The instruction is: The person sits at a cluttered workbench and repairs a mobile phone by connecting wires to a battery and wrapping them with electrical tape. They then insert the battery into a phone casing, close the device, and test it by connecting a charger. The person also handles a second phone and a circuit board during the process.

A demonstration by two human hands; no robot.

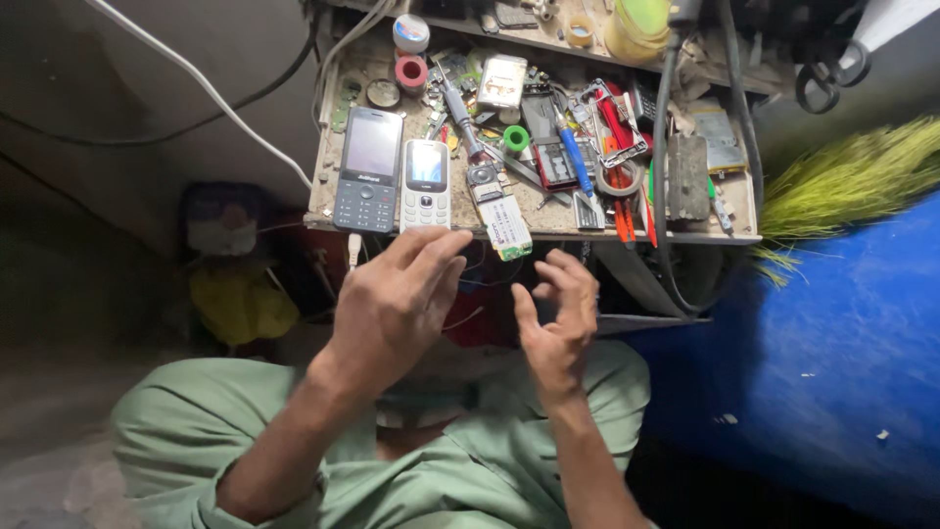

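In front of the seated person's knees, seen from the head camera, a small cluttered table (548,227) is carrying two keypad phones side by side at its near left edge: a dark grey phone (369,168) and, just to its right, a white phone (426,183). Beside the white phone a bare circuit board (505,225) is lying with one end hanging over the table's front edge. Behind these, tools are lying in a heap: a blue-handled screwdriver (574,157), red-handled pliers (619,132), a green tape roll (516,138) and a red tape roll (411,71).

The left hand (394,306) is hovering just below the table's edge, fingers spread and loosened, gripping nothing, its fingertips nearest the white phone and the board's overhanging end. The right hand (558,313) is hanging a little lower and apart, fingers curled inward like a loose claw, also gripping nothing that can be seen. Neither hand is touching the table.

Judging from this, the work is sitting at a reach, with both hands free and no tool taken up. Picking up the white phone or the board would call for the left hand closing over the edge carefully, since the board is overhanging and could be knocked off.
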